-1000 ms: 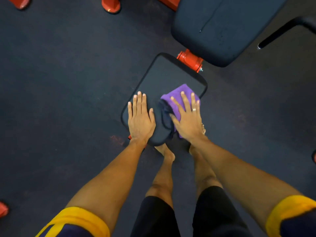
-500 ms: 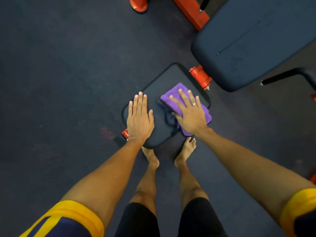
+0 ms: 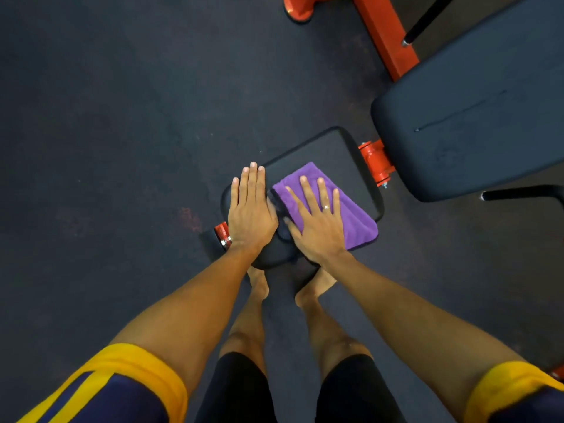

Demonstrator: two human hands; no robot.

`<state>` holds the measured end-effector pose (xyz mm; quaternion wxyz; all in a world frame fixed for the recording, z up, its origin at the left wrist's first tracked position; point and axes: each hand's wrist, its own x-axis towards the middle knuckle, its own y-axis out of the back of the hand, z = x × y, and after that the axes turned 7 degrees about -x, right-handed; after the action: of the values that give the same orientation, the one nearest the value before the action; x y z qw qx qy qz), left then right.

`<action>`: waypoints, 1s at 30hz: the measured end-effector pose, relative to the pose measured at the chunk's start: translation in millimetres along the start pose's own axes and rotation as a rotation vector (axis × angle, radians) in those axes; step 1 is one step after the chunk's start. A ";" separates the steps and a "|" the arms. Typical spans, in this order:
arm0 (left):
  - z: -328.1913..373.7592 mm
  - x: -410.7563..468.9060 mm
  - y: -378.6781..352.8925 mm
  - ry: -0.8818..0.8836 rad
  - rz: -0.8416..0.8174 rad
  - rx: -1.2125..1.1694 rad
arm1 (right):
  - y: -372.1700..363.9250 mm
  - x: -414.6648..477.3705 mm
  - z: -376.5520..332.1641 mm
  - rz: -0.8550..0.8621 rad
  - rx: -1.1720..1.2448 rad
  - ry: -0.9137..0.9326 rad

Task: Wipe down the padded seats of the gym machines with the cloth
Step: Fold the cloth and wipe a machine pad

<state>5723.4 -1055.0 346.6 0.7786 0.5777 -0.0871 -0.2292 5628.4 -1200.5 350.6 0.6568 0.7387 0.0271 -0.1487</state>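
Pressing flat on the purple cloth (image 3: 357,218), the right hand (image 3: 317,224) lies with fingers straight and spread, palm down; nothing is curled round the fabric. We note a ring (image 3: 326,207) on one finger. The cloth is folded and sits on the black seat pad (image 3: 329,151) at centre frame, its lower right corner hanging past the pad's edge.

Left hand (image 3: 248,212): also flat and uncurled, fingers together, resting on the left part of the same pad, just beside the cloth. We cannot tell whether its thumb touches the fabric.

An orange bracket (image 3: 377,163) adjoins the seat pad's upper right end, between it and the larger black back pad (image 3: 473,117) at right of frame. We see a faint round mark on the back pad, too dim to read, and a thin line running along its surface. A small orange fitting (image 3: 221,233) shows by the left wrist.

Upper right: an orange frame beam (image 3: 384,35) and an orange foot (image 3: 300,9). A black bar (image 3: 518,192) juts out below the back pad.

Lower frame: two bare feet (image 3: 258,282) on the dark floor (image 3: 106,148) below the seat pad, black shorts (image 3: 238,392), and navy sleeves with yellow cuffs (image 3: 143,370).
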 end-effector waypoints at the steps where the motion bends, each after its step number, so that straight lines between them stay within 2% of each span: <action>1: 0.4 2.0 -1.0 0.007 -0.001 -0.006 | 3.7 18.8 -2.1 -0.015 -0.004 -0.011; 7: -0.1 3.7 -4.2 0.022 0.006 0.018 | 16.7 77.9 -5.3 -0.080 0.001 0.052; 12: 0.6 4.4 -4.7 0.040 0.017 -0.012 | 41.7 127.9 -11.7 -0.116 0.107 -0.013; 18: 2.8 5.5 0.5 0.034 0.005 0.038 | 46.1 131.2 13.4 -0.118 0.001 0.159; 22: 2.8 4.2 1.9 0.048 -0.029 0.047 | 52.8 149.9 44.7 -0.144 -0.016 -0.012; 24: 3.0 5.0 0.7 0.046 -0.025 0.037 | 54.1 148.9 28.8 -0.146 -0.002 -0.077; 27: 1.9 5.1 0.0 0.059 -0.011 0.017 | 56.1 143.4 -16.7 -0.192 0.084 0.024; 30: 1.5 5.6 0.4 0.058 -0.015 -0.010 | 59.9 151.0 -2.3 -0.208 0.060 0.157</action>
<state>5727.8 -1058.7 346.7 0.7819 0.5808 -0.0593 -0.2185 5787.0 -1229.8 370.0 0.6115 0.7605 0.1501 -0.1584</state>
